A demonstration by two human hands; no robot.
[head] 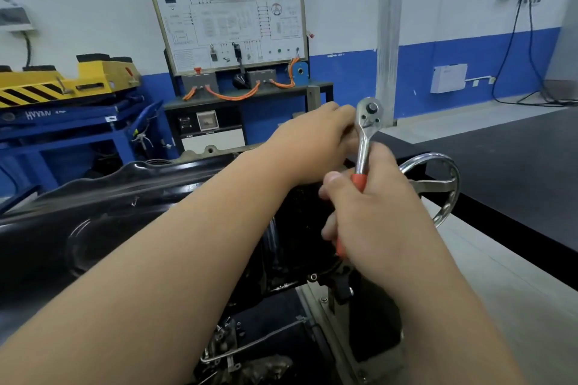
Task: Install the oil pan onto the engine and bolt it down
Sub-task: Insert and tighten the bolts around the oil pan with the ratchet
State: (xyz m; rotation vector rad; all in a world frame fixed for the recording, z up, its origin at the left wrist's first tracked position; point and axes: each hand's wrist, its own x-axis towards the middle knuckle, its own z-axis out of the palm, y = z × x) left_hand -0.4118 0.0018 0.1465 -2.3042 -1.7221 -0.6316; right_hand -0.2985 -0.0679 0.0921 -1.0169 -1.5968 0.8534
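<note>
Lying black and glossy across the left and centre of your view, the oil pan (131, 206) already sits on the engine (250, 353), its flange running away from you toward the far rim. Your left hand (312, 141) reaches over that pan to the ratchet head (370, 116), fingers curled behind it, probably steadying it or working the socket; whether they pinch anything is hidden. Your right hand (375, 212) is clenched around the red grip of the ratchet (362, 150), holding it upright and off the pan, which suggests you are setting the tool up, not turning a bolt. Just right of your knuckles stands the chrome handwheel (444, 184), then the dark benchtop (516, 172), so your swing room is tight there and freer leftward.
</note>
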